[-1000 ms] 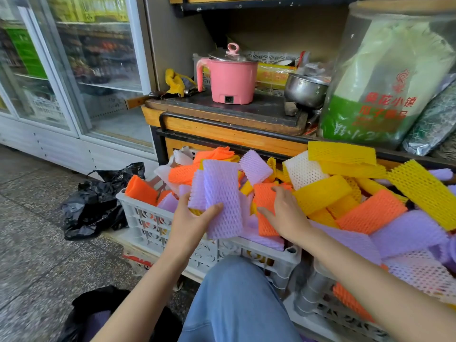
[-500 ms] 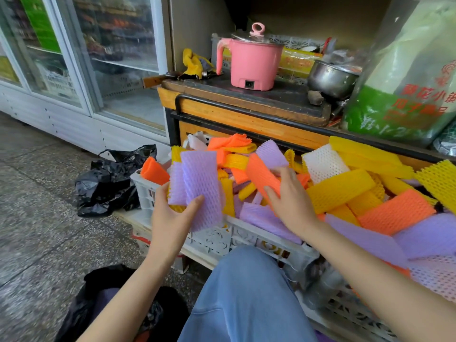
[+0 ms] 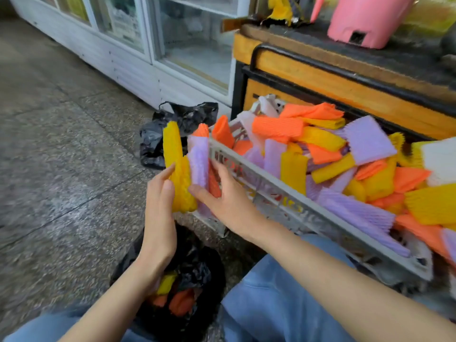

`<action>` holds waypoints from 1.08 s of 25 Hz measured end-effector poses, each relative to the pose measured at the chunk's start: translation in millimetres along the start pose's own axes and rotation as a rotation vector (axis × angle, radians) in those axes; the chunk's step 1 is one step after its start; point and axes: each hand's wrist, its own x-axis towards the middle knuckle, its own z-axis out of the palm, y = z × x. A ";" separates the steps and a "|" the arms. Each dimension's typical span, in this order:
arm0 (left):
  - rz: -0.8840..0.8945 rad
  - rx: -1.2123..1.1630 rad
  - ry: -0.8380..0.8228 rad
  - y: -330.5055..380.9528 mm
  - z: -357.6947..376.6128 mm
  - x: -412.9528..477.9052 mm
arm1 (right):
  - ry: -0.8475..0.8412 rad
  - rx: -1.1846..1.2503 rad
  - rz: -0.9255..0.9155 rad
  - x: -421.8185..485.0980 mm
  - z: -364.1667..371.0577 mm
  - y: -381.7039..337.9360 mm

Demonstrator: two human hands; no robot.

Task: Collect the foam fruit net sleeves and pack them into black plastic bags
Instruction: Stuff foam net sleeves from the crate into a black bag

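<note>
Since the foam net is feather-light, soft and springy, the upright bundle of sleeves (image 3: pixel 197 159), one yellow, one purple and one orange, will likely squash easily and fan apart unless it is squeezed across its middle, which is where it is held: the left hand (image 3: pixel 160 206) presses its straight fingers flat against the yellow side, while the right hand (image 3: pixel 227 198) has thumb and fingers curled round the purple and orange side, so the two clamp it between them. That bundle hangs just outside the near corner of the grey crate (image 3: pixel 308 213), above the open black bag (image 3: pixel 197 275) between the person's knees, where a few orange and yellow sleeves already lie. Many more fill the crate, and a second black bag (image 3: pixel 172 124) lies crumpled on the floor beyond. Faded red and yellow marks run along the crate wall, too blurred to read; no other writing shows legibly, not on the pink pot (image 3: pixel 365 21) on the worktop (image 3: pixel 370 95) either
</note>
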 end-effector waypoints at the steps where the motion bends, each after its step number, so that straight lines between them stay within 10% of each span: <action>1: 0.008 0.021 0.005 -8.7 -10.1 -1.7 | -0.041 0.042 0.019 3.5 10.0 2.5; 9: 0.047 0.289 -0.237 -65.7 -69.2 -10.9 | -0.007 -0.019 0.215 25.3 71.9 48.0; 17: -0.579 1.108 -0.754 -132.4 -97.2 -43.9 | 0.068 -0.059 0.388 20.4 79.0 107.9; 21: -0.489 1.179 -0.575 -136.7 -101.3 -37.3 | -0.015 -0.007 0.427 14.7 84.6 118.0; 27: -0.599 0.628 -0.153 -129.2 -101.3 -18.6 | -0.020 -0.102 0.414 -4.6 76.8 114.4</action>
